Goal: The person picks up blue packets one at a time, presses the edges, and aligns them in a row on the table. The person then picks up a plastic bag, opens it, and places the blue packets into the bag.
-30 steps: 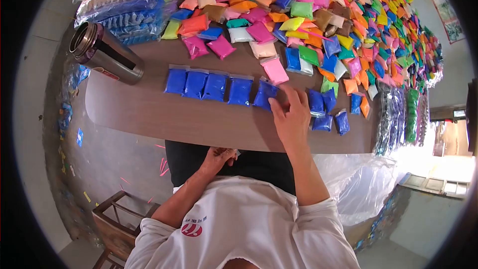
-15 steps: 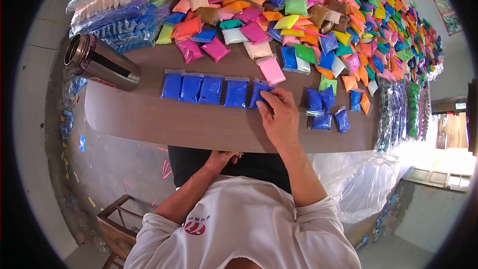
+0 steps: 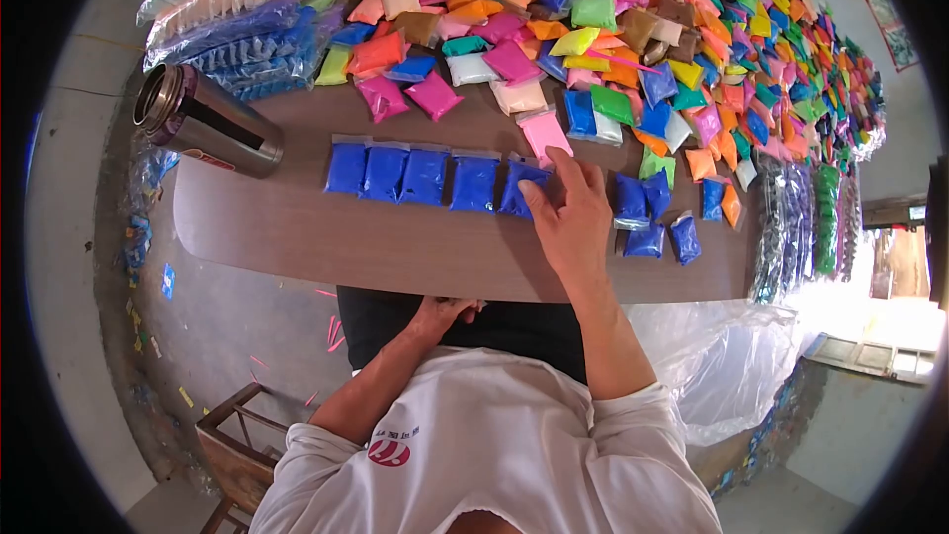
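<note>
In the head view, the right hand (image 3: 573, 222), thumb and fingers parted, adjoins the rightmost soft blue plastic packet (image 3: 520, 187) in the row; light, even side pressure suits it. The curled left hand (image 3: 441, 315) shows no determinable grip. Brown tabletop (image 3: 395, 246) extends from row to front edge.

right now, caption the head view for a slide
Right hand at the end of a row of five blue-filled plastic bags on a brown table, colourful bags heaped behind.
</note>
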Demonstrator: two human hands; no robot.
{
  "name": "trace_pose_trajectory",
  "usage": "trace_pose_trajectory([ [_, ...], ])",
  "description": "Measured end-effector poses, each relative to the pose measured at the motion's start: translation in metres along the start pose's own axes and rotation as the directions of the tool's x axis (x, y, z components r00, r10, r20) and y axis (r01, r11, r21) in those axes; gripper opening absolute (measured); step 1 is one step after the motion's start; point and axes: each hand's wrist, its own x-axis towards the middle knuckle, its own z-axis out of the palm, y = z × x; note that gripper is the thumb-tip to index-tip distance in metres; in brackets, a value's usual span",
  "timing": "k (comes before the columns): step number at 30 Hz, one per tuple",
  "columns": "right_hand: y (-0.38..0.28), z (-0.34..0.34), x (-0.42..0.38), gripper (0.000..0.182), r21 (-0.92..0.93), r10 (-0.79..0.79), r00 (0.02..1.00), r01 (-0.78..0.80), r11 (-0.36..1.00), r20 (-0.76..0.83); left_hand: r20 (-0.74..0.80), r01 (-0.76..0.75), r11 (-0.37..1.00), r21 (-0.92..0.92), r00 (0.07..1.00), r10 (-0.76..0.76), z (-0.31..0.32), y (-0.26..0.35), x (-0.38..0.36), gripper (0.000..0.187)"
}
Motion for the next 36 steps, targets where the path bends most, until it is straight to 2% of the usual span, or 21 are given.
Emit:
trace_pose_trajectory([
  [4,0.003,0.006,-0.002,0.049,-0.075,-0.030,0.998,0.034,0.997,0.051,0.011,0.002,0.999,-0.039,1.000,-0.002,-0.001,-0.003,-0.001,0.017],
  [7,0.002,0.001,-0.009,0.052,-0.056,0.024,0.996,-0.019,0.998,0.086,0.033,0.006,0.998,-0.060,0.999,-0.004,0.001,0.000,-0.004,0.018],
  [10,0.001,-0.007,-0.020,0.054,0.047,0.143,0.966,-0.156,0.987,0.217,0.088,0.012,0.999,-0.037,0.996,-0.008,0.003,0.005,-0.008,0.025],
  [13,0.001,-0.014,-0.035,0.051,0.079,0.157,0.954,-0.183,0.980,0.256,0.160,0.024,0.999,-0.032,0.987,-0.018,0.005,0.006,-0.011,0.031],
  [16,-0.001,-0.019,-0.055,0.044,0.168,0.224,0.922,-0.287,0.943,0.315,0.242,0.060,0.998,-0.015,0.969,-0.055,0.008,0.012,-0.016,0.041],
  [19,-0.003,-0.022,-0.079,0.034,0.185,0.141,0.962,-0.187,0.965,0.235,0.275,0.082,0.997,-0.008,0.959,-0.076,0.017,0.020,-0.022,0.054],
  [22,-0.013,-0.028,-0.095,0.028,0.322,0.244,0.915,-0.347,0.881,0.321,0.334,0.077,0.994,-0.077,0.941,-0.047,0.026,0.027,-0.023,0.057],
  [23,-0.018,-0.031,-0.098,0.022,0.313,0.242,0.914,-0.346,0.885,0.325,0.348,0.051,0.996,-0.079,0.937,-0.021,0.028,0.030,-0.025,0.060],
  [26,-0.001,-0.025,-0.113,0.017,0.286,0.209,0.908,-0.322,0.903,0.362,0.328,0.008,0.999,-0.048,0.945,0.008,0.037,0.042,-0.031,0.058],
  [29,-0.005,-0.025,-0.117,0.020,0.430,0.190,0.915,-0.341,0.836,0.356,0.194,0.018,0.991,0.134,0.980,-0.044,0.045,0.058,-0.037,0.055],
  [32,0.001,-0.029,-0.115,0.022,0.518,0.129,0.905,-0.344,0.783,0.406,0.165,0.031,0.999,0.038,0.986,-0.037,0.047,0.055,-0.035,0.051],
  [36,-0.002,-0.049,-0.101,0.029,0.562,0.196,0.832,-0.506,0.654,0.519,0.214,0.021,1.000,-0.013,0.977,-0.017,0.047,0.050,-0.030,0.052],
])
